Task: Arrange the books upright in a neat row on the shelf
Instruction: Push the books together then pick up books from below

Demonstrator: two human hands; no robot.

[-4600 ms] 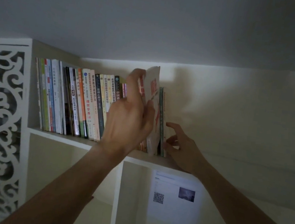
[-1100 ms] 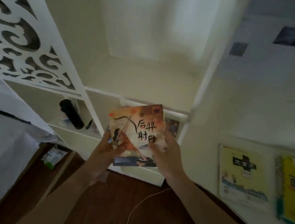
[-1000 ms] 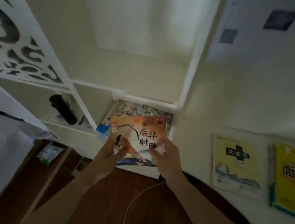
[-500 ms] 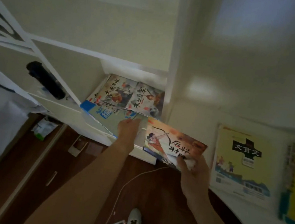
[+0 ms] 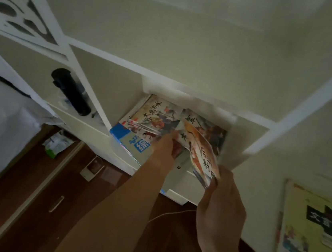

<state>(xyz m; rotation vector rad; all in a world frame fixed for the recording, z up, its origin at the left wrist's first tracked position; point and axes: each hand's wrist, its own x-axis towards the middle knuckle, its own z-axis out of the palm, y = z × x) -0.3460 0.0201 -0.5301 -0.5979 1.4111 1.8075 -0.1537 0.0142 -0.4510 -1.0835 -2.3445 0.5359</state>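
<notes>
Low cubby [image 5: 249, 136]: a flat stack of books, two illustrated covers [image 5: 158, 116] on top, one blue-white book [image 5: 135, 145] beneath. Left hand [image 5: 165, 146] reaches into the stack; grip unclear. Right hand [image 5: 221, 204] pinches one orange book [image 5: 201, 153], tilted. One yellow book [image 5: 313, 227] lies on the desk at right. One black bottle [image 5: 71, 91] stands in the left cubby.

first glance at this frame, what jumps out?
The right hand grips a thin illustrated book, tilted on edge, at the mouth of a low white shelf compartment. The left hand reaches into the loose pile of picture books lying flat in there, above a blue-and-grey workbook. A black bottle lies in the compartment to the left, and a yellow book lies flat at far right.
</notes>
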